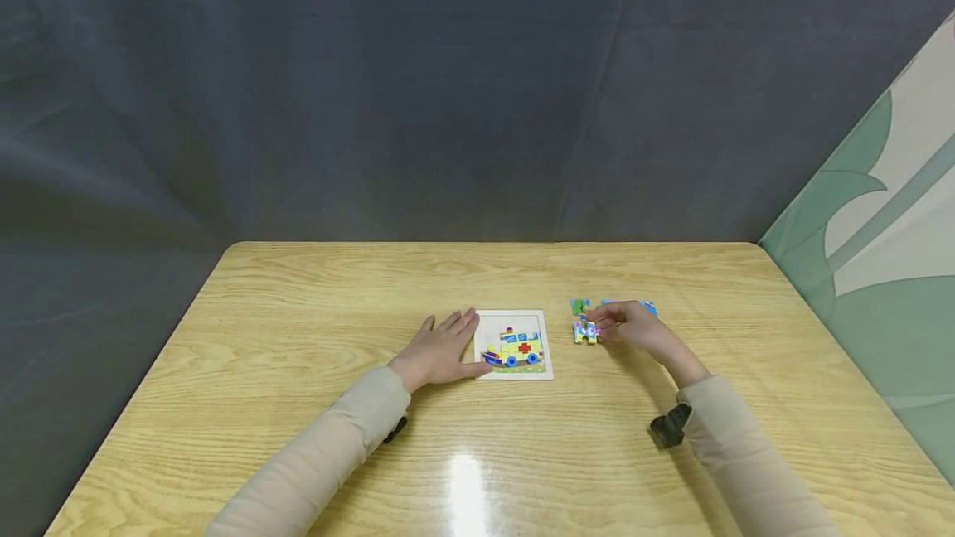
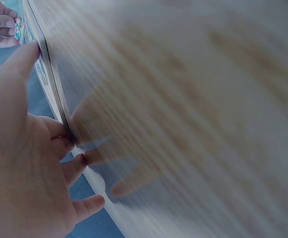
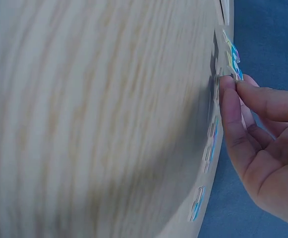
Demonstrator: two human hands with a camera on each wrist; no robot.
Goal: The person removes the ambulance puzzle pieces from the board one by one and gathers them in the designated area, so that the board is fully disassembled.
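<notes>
A white puzzle frame (image 1: 515,377) lies flat on the table, its lower part filled with pieces that form a yellow ambulance (image 1: 521,348). My left hand (image 1: 442,352) rests at the frame's left side with fingers spread and straight, the thumb over the lower left corner. To the right of the frame, my right hand (image 1: 634,328) pinches a jigsaw piece (image 1: 585,331) with a printed face between thumb and fingertips. In the right wrist view that piece (image 3: 234,62) is held up off the table, tilted.
Beyond the right hand lie a green and blue puzzle piece (image 1: 579,306) and some blue pieces (image 1: 651,307), partly covered by the hand. The wooden table (image 1: 321,297) ends at a dark curtain (image 1: 448,106) behind; a patterned panel (image 1: 880,272) stands on the right.
</notes>
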